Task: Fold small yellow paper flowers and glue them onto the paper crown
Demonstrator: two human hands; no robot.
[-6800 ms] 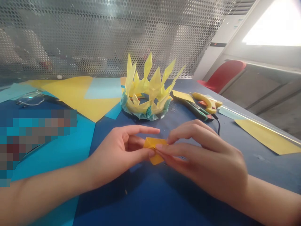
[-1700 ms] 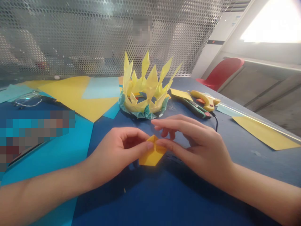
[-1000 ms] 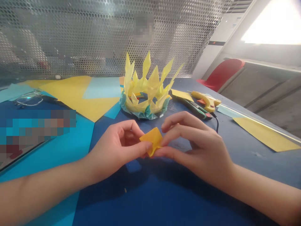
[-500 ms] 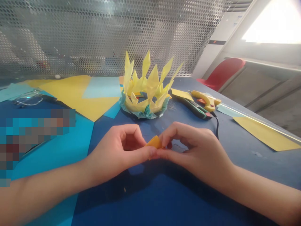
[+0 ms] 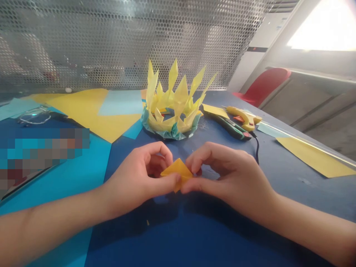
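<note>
Between my two hands is a small folded piece of yellow-orange paper (image 5: 179,166), diamond-shaped, raised a little above the blue table. My left hand (image 5: 148,172) pinches its left side, with the thumb lying across the front. The thumb and curled fingers of my right hand (image 5: 222,168) close on its right side. Just beyond the hands stands a paper crown (image 5: 180,95) with tall pale-yellow points and a ruffled light-blue base. Part of the folded paper is hidden behind my left thumb.
A yellow glue gun (image 5: 246,118) with a black cord lies at the right beside a green-and-black tool (image 5: 232,128). Yellow sheets (image 5: 111,124) and a bright blue sheet (image 5: 94,163) cover the left. Glasses (image 5: 35,115) rest farther back. A perforated metal screen (image 5: 111,40) stands behind.
The folded paper has turned or opened to show a wider diamond face. My fingertips have moved slightly apart, and more of the paper is visible between them. The crown has stayed put.
</note>
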